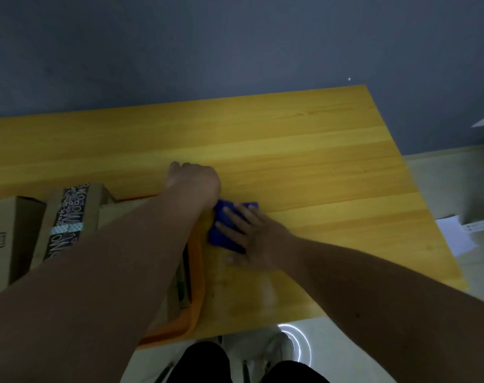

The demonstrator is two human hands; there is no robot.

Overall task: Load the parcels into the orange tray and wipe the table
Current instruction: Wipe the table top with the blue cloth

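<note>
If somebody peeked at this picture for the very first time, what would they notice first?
Probably the small dark blue cloth in the middle of the yellow wooden table, with the right hand pressing flat on it. Just left, the left hand is at the far corner of the orange plastic tray, which holds brown cardboard parcels.

The tray (pixel 197 275) sits at the near left of the worktop (pixel 304 150), its right rim running along beside the cloth (pixel 224 233). Inside the tray stand the parcels: one box (pixel 12 236) at far left, a taped box (pixel 72 217) just right of it. The left hand (pixel 194 181) lies at the tray's far right corner, its forearm crossing over the tray. The cloth lies flat on the worktop just right of the tray, with the right hand (pixel 252 239) pressing on top of it. A sheet of paper (pixel 454 236) lies on the floor beyond the worktop's right edge.
</note>
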